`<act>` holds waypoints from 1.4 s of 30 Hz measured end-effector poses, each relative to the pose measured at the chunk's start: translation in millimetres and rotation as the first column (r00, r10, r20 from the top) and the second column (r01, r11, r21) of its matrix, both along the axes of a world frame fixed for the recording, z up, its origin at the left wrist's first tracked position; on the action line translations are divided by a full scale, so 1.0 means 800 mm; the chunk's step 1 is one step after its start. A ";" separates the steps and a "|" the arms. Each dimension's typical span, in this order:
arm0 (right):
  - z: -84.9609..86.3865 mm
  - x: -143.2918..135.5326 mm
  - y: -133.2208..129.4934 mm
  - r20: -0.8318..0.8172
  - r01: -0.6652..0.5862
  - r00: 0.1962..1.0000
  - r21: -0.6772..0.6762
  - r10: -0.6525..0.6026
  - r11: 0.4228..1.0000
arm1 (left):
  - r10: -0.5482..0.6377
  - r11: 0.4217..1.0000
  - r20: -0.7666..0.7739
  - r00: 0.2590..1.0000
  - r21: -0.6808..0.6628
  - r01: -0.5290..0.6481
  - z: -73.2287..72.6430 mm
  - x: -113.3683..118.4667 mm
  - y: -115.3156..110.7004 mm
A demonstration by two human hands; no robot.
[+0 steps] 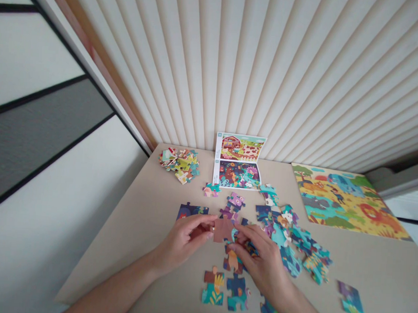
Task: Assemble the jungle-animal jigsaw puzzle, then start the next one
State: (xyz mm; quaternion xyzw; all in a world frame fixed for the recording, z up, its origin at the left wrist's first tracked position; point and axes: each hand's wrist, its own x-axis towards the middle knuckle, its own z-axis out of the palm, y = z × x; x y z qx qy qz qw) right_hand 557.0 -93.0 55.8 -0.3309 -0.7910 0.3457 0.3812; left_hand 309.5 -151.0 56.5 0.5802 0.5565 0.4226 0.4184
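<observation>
A mostly brown jigsaw puzzle piece (223, 230) is held up over the table between my two hands. My left hand (186, 236) pinches its left edge between thumb and fingers. At its right edge, my right hand (260, 253) is closed on it, the fingertips partly hiding a teal corner. Behind the piece lie dark blue joined pieces (196, 210) and a purple piece (236, 200). Nearer to me rest a brown and teal piece (213, 288) and a dark blue piece (237, 291). My right hand covers some of the pieces under it.
A folded picture leaflet (238, 174) stands at the back. Left of it is a pile of loose pieces (181, 163). Many scattered pieces (288, 238) spread to the right, beside a finished animal puzzle (345, 199). One piece (352, 301) lies at the near right. A ribbed panel (234, 60) rises behind the table.
</observation>
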 end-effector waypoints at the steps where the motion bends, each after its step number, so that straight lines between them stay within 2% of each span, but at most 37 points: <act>1: -0.001 0.001 0.000 0.005 -0.002 1.000 -0.003 0.002 1.000 | 0.000 1.000 0.001 1.000 0.003 0.000 -0.001 0.000 0.000; 10: -0.006 0.005 -0.002 0.020 -0.049 0.999 -0.002 0.049 0.999 | -0.021 0.999 0.124 0.992 -0.038 0.026 0.000 -0.004 -0.002; 17: 0.003 0.003 -0.003 0.044 -0.086 0.996 0.071 0.083 0.994 | 0.003 0.986 0.184 0.983 -0.166 0.028 0.003 -0.008 0.000; 23: -0.007 0.002 -0.008 0.097 -0.132 0.988 0.129 0.119 0.983 | 0.039 0.974 0.214 0.976 -0.228 0.011 0.011 -0.009 -0.001; 27: -0.013 0.001 -0.012 0.137 -0.163 0.981 0.192 0.138 0.968 | -0.038 0.979 0.245 0.969 -0.184 0.084 0.014 -0.012 -0.004; 30: -0.010 0.000 -0.015 0.171 -0.187 0.974 0.242 0.148 0.952 | -0.077 0.981 0.276 0.958 -0.150 0.122 0.017 -0.011 -0.007; 33: 0.000 -0.002 -0.023 0.202 -0.210 0.967 0.288 0.155 0.934 | -0.092 0.979 0.317 0.944 -0.143 0.144 0.022 -0.008 -0.021; 37: 0.010 -0.008 -0.047 0.264 -0.260 0.952 0.420 0.157 0.870 | -0.110 0.976 0.393 0.913 -0.131 0.174 0.019 -0.006 -0.064; 40: 0.008 -0.014 -0.071 0.327 -0.359 0.919 0.467 0.220 0.808 | -0.049 0.963 0.452 0.891 -0.216 0.162 0.007 -0.002 -0.097; 42: 0.003 -0.020 -0.084 0.357 -0.415 0.896 0.455 0.265 0.788 | 0.025 0.943 0.482 0.876 -0.303 0.140 -0.001 0.001 -0.110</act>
